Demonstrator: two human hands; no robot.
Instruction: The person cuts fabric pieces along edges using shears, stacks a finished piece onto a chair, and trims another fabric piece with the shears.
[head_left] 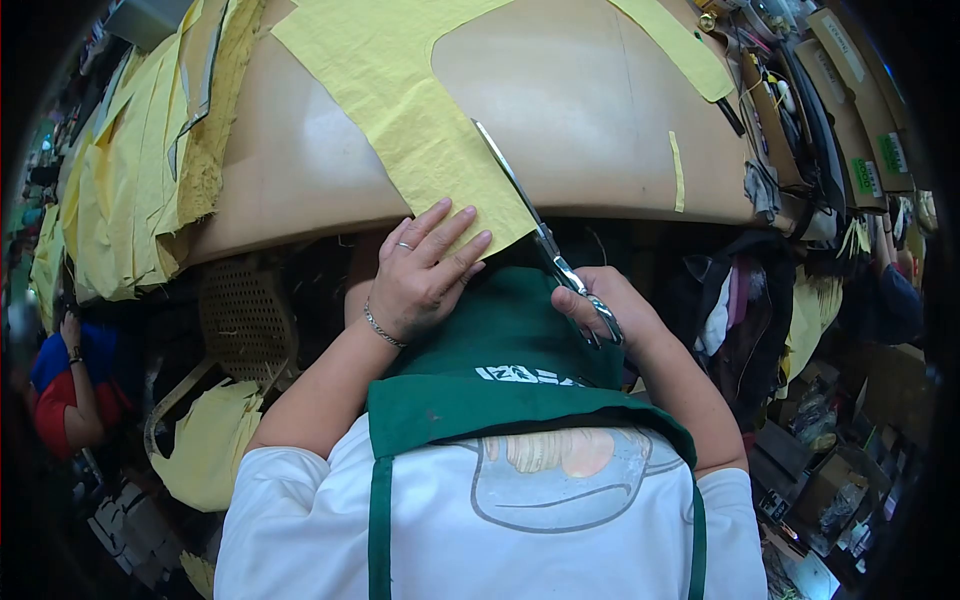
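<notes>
Yellow fabric (420,130) lies across the tan table (540,80), its lower end hanging at the front edge. My left hand (425,270) rests on that lower end with its fingers spread; a ring and a bracelet show on it. In my right hand (605,310) are large metal scissors (555,258), my fingers through the handles. The blades point up and to the left along the right edge of the fabric and look nearly closed. Part of my right fingers is hidden behind the handles.
Layered yellow fabric (130,170) hangs over the table's left side. At the right lie another yellow piece (690,55), a thin yellow strip (678,170) and cardboard boxes (845,100). A chair (245,320) stands below left. Another person in red and blue (75,385) is at far left.
</notes>
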